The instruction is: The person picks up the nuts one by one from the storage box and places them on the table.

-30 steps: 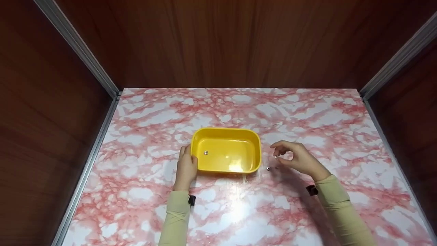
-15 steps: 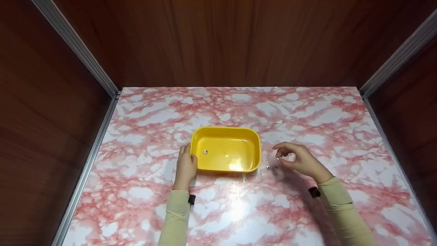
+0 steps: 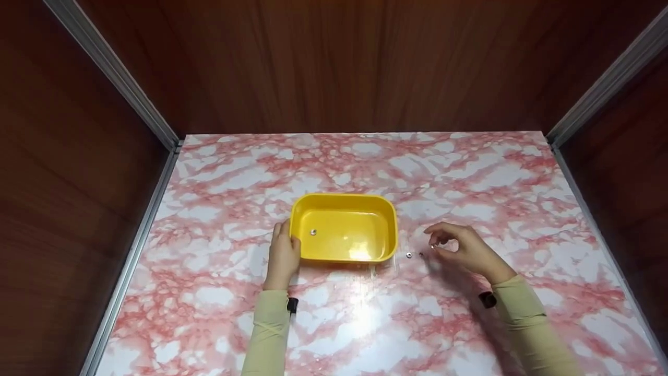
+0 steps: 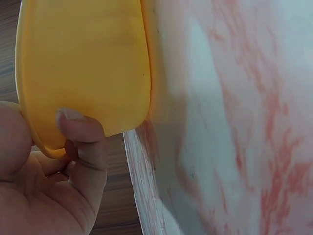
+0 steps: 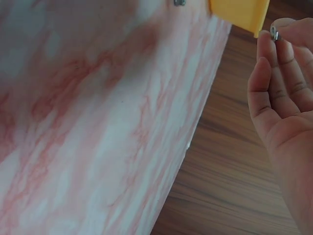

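Observation:
A yellow plastic box (image 3: 343, 256) stands on the marbled table. At its left end my left hand (image 3: 282, 258) grips the wall; in the left wrist view the thumb (image 4: 80, 128) lies against the box's outer side. One small metal nut (image 3: 313, 232) lies inside the box, towards the left. Right of the box, my right hand (image 3: 467, 250) is above the table. Between thumb and fingertips it pinches a small silvery nut with a hole (image 5: 274, 33). Two more small metal pieces, a nut (image 3: 409, 255) and a darker one (image 3: 421, 254), lie between the box and this hand.
The table (image 3: 219, 177) has a red and white marbled top. Dark wood-grain panels (image 3: 334, 68) rise behind it and at both sides, with grey metal strips (image 3: 128, 86) at the corners. Glare marks the tabletop in front of the box.
My right hand has drawn slightly to the right and nearer, away from the box, still pinching the nut. The left hand and the box have hardly moved.

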Motion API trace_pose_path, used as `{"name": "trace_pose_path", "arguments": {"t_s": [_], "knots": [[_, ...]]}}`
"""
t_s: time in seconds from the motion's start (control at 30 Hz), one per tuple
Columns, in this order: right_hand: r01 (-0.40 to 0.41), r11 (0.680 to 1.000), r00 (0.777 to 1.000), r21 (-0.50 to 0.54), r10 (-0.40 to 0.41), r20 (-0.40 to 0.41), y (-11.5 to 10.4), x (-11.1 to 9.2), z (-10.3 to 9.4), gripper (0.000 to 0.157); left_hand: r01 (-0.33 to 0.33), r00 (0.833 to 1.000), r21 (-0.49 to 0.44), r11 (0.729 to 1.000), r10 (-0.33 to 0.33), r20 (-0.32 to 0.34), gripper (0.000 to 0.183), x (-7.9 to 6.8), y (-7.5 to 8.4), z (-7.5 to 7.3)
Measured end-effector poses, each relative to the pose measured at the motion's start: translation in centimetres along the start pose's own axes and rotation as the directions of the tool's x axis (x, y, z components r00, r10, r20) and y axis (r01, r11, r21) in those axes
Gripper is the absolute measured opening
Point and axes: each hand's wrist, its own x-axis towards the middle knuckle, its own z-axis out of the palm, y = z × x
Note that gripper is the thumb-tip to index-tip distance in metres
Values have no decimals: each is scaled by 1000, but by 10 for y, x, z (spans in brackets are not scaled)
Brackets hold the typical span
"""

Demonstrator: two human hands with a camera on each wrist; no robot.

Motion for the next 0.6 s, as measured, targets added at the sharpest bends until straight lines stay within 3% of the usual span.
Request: {"name": "trace_pose_path", "arguments": {"t_s": [0.37, 0.6], "knots": [[-21, 1000, 1000, 23, 22, -17, 4, -6, 4, 40, -1, 1000, -5, 1000, 1, -2, 44, 0, 0, 0], [7, 1000, 1000, 22, -6, -25, 8, -10, 5, 40, 2, 1000, -7, 1000, -2, 9, 43, 1, -1, 0]]}}
